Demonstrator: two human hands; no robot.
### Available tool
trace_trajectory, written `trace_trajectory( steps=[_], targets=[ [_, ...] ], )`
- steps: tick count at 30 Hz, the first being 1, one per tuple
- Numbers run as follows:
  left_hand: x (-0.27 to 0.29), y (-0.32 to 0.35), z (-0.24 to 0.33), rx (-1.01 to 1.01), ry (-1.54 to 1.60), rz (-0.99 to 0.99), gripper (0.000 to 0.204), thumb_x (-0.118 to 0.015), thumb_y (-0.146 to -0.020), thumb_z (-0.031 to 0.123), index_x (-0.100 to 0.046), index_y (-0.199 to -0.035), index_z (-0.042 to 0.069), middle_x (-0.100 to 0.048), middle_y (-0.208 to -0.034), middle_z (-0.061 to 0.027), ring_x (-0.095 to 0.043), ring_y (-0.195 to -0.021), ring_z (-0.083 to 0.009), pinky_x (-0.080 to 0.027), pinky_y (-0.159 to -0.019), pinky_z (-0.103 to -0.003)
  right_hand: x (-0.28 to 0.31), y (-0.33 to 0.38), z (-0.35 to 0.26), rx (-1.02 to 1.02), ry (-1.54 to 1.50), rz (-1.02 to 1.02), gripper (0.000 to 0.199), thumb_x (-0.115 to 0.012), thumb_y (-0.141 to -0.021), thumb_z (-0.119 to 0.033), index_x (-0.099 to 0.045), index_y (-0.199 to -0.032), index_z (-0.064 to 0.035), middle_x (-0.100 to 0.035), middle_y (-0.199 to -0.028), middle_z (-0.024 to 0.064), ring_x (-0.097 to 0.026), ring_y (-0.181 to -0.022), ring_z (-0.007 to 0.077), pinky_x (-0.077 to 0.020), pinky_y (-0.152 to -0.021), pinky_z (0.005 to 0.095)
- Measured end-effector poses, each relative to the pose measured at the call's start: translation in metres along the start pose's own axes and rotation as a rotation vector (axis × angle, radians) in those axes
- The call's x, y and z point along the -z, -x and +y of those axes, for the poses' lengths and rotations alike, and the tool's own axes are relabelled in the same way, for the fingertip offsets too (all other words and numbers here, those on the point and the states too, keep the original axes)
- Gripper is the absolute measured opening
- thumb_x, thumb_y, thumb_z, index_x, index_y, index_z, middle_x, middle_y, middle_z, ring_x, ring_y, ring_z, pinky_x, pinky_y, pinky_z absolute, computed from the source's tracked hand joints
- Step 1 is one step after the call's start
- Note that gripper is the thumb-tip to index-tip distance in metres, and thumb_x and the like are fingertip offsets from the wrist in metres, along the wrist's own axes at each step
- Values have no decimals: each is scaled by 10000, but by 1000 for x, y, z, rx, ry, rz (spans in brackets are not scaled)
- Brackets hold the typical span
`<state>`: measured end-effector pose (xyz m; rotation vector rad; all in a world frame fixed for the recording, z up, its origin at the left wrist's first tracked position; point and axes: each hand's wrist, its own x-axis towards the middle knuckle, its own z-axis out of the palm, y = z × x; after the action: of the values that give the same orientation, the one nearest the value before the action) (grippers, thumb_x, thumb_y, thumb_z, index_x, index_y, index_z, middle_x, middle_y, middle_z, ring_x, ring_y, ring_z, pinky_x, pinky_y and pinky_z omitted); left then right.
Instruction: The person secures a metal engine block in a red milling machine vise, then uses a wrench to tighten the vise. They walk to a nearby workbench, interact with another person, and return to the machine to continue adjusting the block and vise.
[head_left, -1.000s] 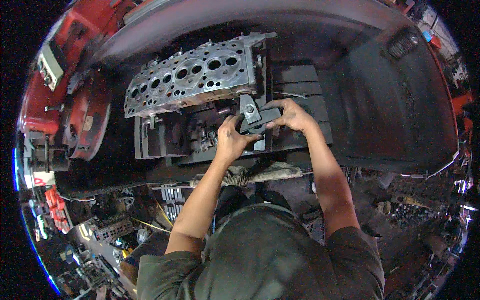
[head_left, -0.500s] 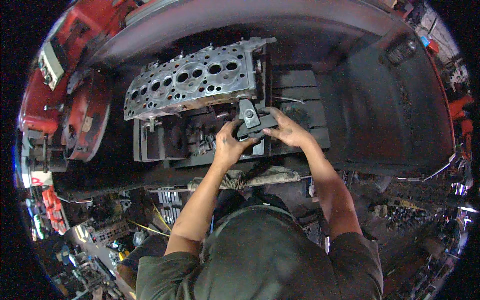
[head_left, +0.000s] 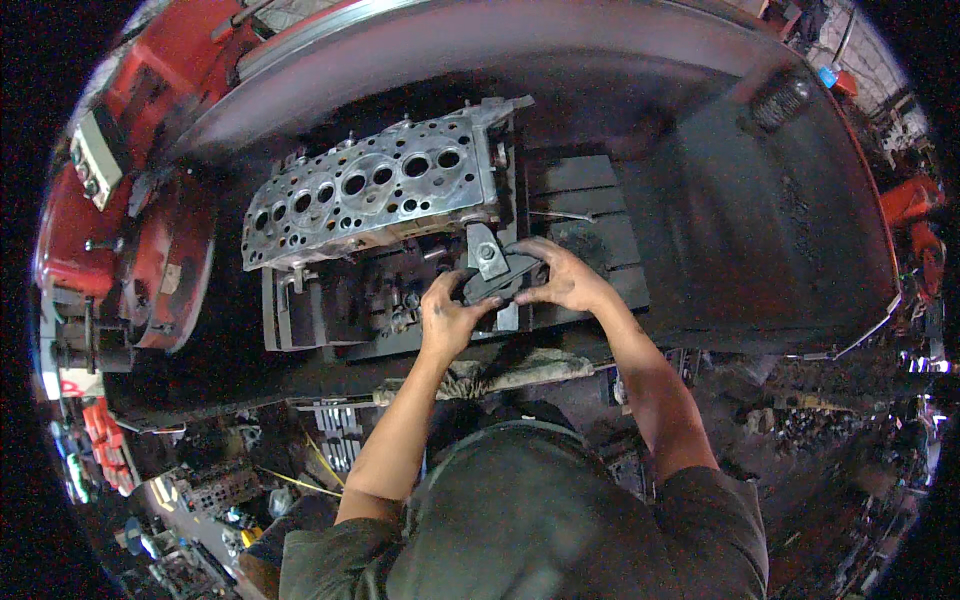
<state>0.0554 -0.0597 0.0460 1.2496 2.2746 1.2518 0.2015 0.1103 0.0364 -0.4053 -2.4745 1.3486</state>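
Note:
A cylinder head with several round bores lies face up on a dark fixture. At its near right corner sits a metal clamp plate with a bolt through it. Just under and beside this plate, a dark flat block is gripped between my two hands. My left hand has thumb and fingers closed on the block's left end. My right hand pinches the right end, with fingers curled over the far edge and thumb on the near side. Part of the block is hidden by my fingers and the plate.
Right of the cylinder head, a wrench-like rod lies on the slotted machine table. A red machine housing with a large round wheel stands at left. A cloth hangs over the near tray edge. Metal parts clutter the floor below.
My view has shifted, so the cylinder head and fixture sit lower in the picture. Both hands stay on the dark block beside the clamp plate, and the block looks slightly more tilted.

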Motion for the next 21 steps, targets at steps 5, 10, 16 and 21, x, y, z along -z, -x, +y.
trace_trajectory(
  steps=[5, 10, 16, 21],
  targets=[
    [7, -4, 2, 19, 35, -54, 515, -862, -611, 208, -665, -1003, -61, -666, -979, -194, -659, -897, -314, -514, -796, -376, -12, -3, 5, -170, -263, 21, 716, -892, -581, -152, -554, -1198, -26, -560, -1212, 105, -522, -1141, 214, -408, -989, 336],
    [8, -7, -4, 80, 39, -138, 600, -870, -609, 216, -637, -1086, -65, -663, -1057, -197, -650, -987, -289, -495, -893, -360, -17, -1, 8, -159, -173, 11, 726, -890, -594, -150, -538, -1217, -27, -554, -1220, 109, -512, -1148, 208, -402, -995, 335],
    [5, -7, -4, -47, 11, -99, 673, -879, -568, 221, -607, -1111, -68, -619, -1070, -230, -615, -998, -344, -489, -876, -395, -8, 0, -14, -123, 57, 46, 689, -836, -678, -264, -522, -1246, -33, -553, -1228, 150, -498, -1185, 280, -392, -1014, 388],
    [-6, -5, 8, -78, -53, -60, 727, -889, -542, 235, -589, -1130, -70, -590, -1077, -223, -587, -1004, -374, -483, -876, -421, -1, -9, -41, -48, 465, -3, 589, -712, -800, -354, -517, -1248, -25, -546, -1182, 213, -495, -1137, 406, -400, -978, 471]
  ],
)
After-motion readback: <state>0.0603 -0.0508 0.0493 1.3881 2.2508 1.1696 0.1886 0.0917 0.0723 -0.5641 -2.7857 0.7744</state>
